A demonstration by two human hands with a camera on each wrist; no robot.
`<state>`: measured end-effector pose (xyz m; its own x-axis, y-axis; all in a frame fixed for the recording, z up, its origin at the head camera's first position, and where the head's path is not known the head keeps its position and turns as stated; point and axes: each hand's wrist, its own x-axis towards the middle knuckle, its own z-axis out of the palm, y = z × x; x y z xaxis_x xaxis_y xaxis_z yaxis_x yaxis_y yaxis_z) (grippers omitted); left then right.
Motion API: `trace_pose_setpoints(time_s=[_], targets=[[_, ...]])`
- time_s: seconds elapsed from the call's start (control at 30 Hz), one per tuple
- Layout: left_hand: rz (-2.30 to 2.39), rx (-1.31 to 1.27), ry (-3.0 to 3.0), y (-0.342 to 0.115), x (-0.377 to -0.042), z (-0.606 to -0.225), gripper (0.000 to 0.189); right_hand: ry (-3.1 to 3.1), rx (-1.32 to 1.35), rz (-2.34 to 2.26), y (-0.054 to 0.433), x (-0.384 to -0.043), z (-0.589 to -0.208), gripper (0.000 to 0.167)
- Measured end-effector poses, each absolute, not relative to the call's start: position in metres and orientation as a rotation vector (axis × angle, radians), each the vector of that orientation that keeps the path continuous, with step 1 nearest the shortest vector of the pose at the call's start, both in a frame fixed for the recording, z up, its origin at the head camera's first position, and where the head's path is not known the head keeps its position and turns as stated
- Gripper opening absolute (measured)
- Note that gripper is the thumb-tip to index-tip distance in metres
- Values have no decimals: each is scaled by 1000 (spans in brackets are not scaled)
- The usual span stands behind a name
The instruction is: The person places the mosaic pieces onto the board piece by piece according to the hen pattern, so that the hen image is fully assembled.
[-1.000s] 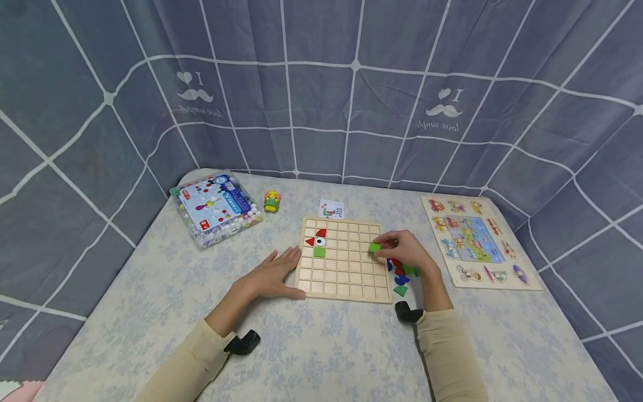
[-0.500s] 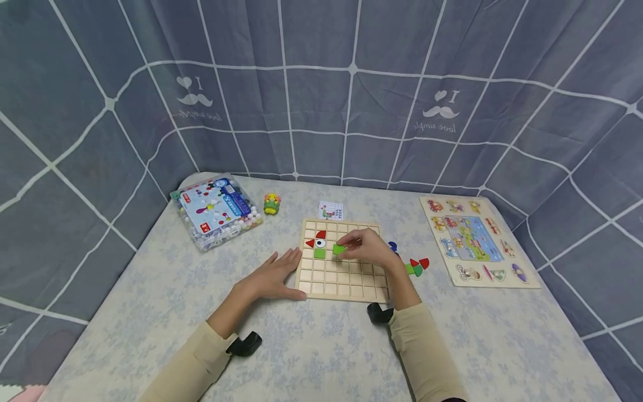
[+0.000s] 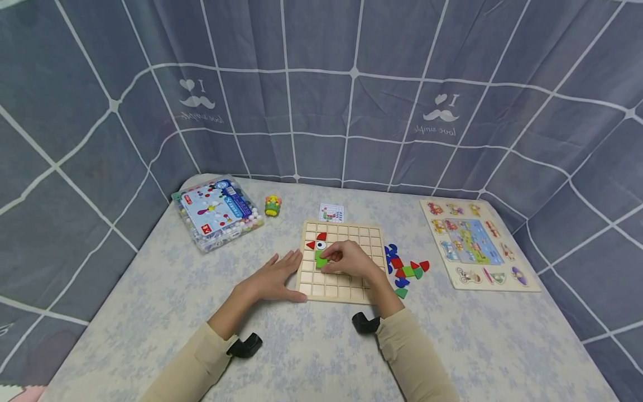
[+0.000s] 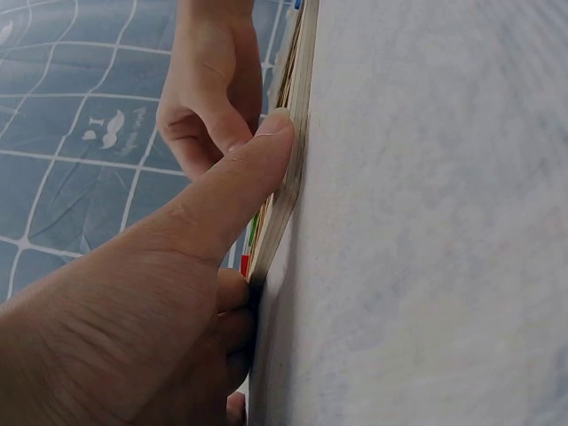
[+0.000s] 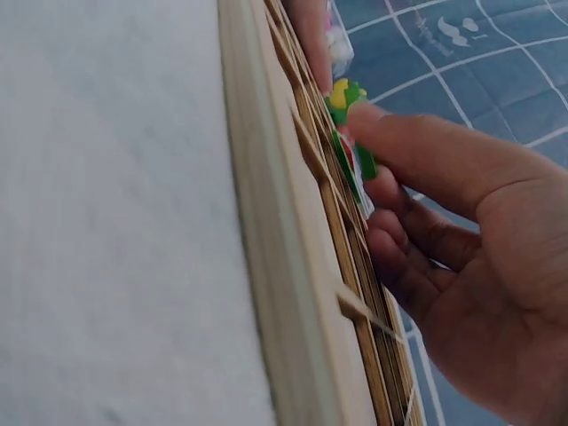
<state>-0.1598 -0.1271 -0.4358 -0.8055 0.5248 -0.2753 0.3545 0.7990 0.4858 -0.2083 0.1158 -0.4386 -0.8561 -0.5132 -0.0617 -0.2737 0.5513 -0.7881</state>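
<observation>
Bright green squares (image 3: 321, 263), red pieces (image 3: 321, 237) and a white disc (image 3: 318, 245) with a dark dot stand out on a pale wooden board (image 3: 331, 290) patterned in small squares, with blue pieces (image 3: 401, 283) adding a deeper note. White lines cross a grey-blue curtain (image 3: 321, 156); the off-white tablecloth (image 3: 311, 357) is mottled in soft blue, a figurine (image 3: 273, 205) shows yellow and green, and the sleeves (image 3: 414, 354) are plain beige.

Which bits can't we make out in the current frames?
- Head view: cells of the board under the right grip, which covers them.
- Head view: fine detail on the card, too small.
- Left wrist view: the board's face, nearly edge-on and partly behind the left grip.
- Right wrist view: part of the green piece, covered by the fingers holding it; can't tell if it's seated.
</observation>
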Motion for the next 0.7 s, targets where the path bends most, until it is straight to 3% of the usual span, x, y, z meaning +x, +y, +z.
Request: trace_pose_setpoints(time_s=[0.7], targets=[[594, 665, 2569, -128, -160, -436, 111, 2546, -736, -1142, 113, -207, -441, 24]])
